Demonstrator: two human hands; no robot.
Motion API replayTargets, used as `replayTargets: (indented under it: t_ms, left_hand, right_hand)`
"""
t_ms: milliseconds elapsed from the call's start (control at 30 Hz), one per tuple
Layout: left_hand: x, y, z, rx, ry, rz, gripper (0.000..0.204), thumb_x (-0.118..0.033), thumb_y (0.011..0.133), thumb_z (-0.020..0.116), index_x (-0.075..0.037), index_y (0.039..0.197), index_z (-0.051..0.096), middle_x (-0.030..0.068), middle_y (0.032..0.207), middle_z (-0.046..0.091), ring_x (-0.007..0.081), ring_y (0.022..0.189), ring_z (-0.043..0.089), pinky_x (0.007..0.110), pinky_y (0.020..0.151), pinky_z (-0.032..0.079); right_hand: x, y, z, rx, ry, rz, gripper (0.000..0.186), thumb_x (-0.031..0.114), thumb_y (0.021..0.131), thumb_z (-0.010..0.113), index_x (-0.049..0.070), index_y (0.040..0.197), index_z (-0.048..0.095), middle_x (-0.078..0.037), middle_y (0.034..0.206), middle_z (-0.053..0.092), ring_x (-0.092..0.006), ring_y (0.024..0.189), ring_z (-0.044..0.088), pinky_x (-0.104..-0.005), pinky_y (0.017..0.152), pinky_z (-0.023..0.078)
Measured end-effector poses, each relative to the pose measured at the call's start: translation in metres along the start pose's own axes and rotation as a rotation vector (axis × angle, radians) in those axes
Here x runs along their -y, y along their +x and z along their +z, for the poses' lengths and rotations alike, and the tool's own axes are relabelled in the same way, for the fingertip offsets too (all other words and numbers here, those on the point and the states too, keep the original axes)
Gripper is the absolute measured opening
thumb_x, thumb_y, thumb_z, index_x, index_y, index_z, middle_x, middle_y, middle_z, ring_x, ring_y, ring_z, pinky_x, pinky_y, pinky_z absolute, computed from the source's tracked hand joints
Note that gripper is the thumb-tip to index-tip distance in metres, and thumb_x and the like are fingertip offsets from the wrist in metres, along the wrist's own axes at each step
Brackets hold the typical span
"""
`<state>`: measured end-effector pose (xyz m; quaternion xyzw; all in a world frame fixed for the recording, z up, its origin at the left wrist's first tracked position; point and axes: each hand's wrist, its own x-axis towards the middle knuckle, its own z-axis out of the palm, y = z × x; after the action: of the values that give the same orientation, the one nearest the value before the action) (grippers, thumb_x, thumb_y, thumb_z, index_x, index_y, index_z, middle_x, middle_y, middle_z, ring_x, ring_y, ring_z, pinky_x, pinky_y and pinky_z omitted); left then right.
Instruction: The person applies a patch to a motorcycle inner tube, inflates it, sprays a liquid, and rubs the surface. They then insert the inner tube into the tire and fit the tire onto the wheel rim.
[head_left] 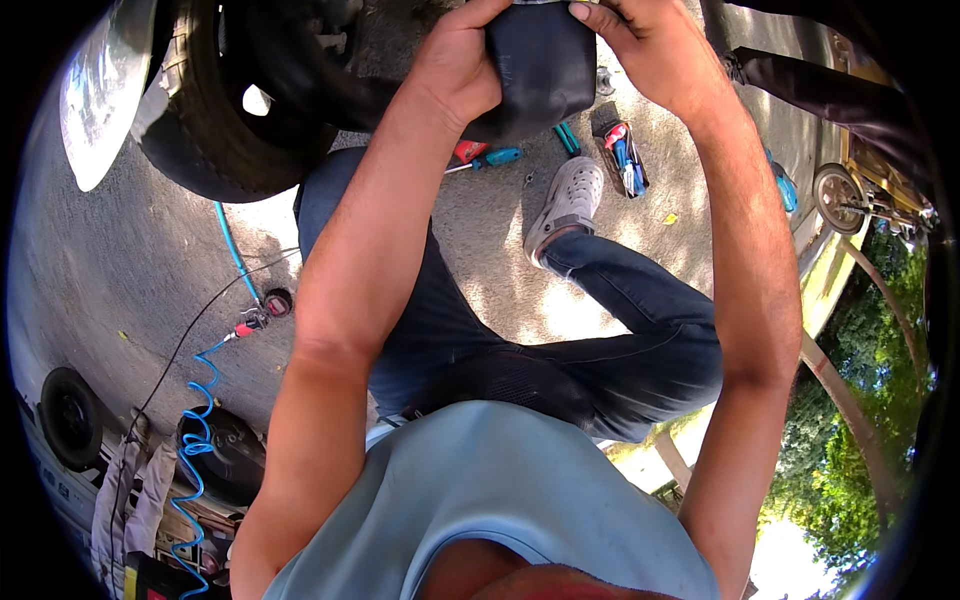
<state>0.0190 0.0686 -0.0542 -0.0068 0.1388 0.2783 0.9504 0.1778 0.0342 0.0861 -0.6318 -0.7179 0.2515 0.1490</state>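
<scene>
Black smooth-surfaced part (545,75), at the top centre of the frame, lies between your two hands, its upper end cut off by the picture's edge. Your left hand (458,68) is partly curled against its left side, the thumb reaching toward the upper edge. Your right hand (655,55) is bent at the upper right corner, where the thumb tip touches the part. The other fingers are largely hidden or out of frame, so how firmly either hand grips cannot be told.

At upper left, a treaded tyre (185,115) stands near your left forearm. Below the part, on the grey pavement (485,225), lie a blue-handled screwdriver (503,156), a red object (468,150) beside it, and a green-handled tool (567,139). To their right, a dark open tray (606,128) holds tools with red and blue handles. Your light grey shoe (572,200) is planted just below the green handles. At left, a round gauge (278,302) adjoins a red fitting (245,328), from which a coiled blue hose (196,443) runs toward the lower edge. At upper right appears another person's dark-clothed leg (835,90).
</scene>
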Motion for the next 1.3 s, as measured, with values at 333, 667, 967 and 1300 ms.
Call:
replayTargets:
  t_ms: [333, 667, 967, 1300]
  left_hand:
    - [0.024, 0.01, 0.011, -0.112, 0.274, 0.339, 0.027, -0.025, 0.105, 0.061, -0.003, 0.12, 0.067, 0.0074, 0.112, 0.073, 0.0201, 0.099, 0.071, 0.035, 0.09, 0.057]
    - [0.035, 0.026, 0.026, -0.497, 0.429, 0.621, 0.03, -0.029, 0.104, 0.064, 0.0, 0.108, 0.07, 0.0063, 0.097, 0.071, 0.0163, 0.083, 0.066, 0.033, 0.072, 0.054]
    - [0.037, 0.02, 0.031, -0.457, 0.221, 0.463, 0.04, -0.04, 0.103, 0.063, -0.002, 0.116, 0.065, 0.0088, 0.107, 0.069, 0.0227, 0.094, 0.067, 0.038, 0.082, 0.056]
    - [0.03, 0.006, 0.044, -0.475, 0.203, 0.393, 0.04, -0.039, 0.104, 0.061, -0.002, 0.118, 0.063, 0.0112, 0.104, 0.067, 0.025, 0.092, 0.067, 0.04, 0.08, 0.056]
  right_hand:
    - [-0.002, -0.015, 0.011, -0.021, -0.314, -0.01, 0.026, 0.009, 0.096, 0.061, 0.009, 0.121, 0.069, -0.019, 0.089, 0.07, -0.0378, 0.083, 0.072, -0.0432, 0.07, 0.056]
    - [0.021, -0.007, 0.086, -0.506, -0.246, 0.309, 0.027, 0.016, 0.098, 0.053, 0.013, 0.12, 0.069, -0.023, 0.09, 0.068, -0.0447, 0.077, 0.069, -0.0545, 0.068, 0.055]
    - [0.024, -0.007, 0.08, -0.444, -0.249, 0.31, 0.032, 0.016, 0.096, 0.054, 0.012, 0.123, 0.07, -0.025, 0.088, 0.071, -0.0456, 0.077, 0.07, -0.0552, 0.07, 0.056]
    - [0.033, -0.008, 0.086, -0.422, -0.121, 0.435, 0.03, 0.017, 0.099, 0.055, 0.014, 0.124, 0.071, -0.027, 0.093, 0.072, -0.0472, 0.086, 0.069, -0.0555, 0.078, 0.055]
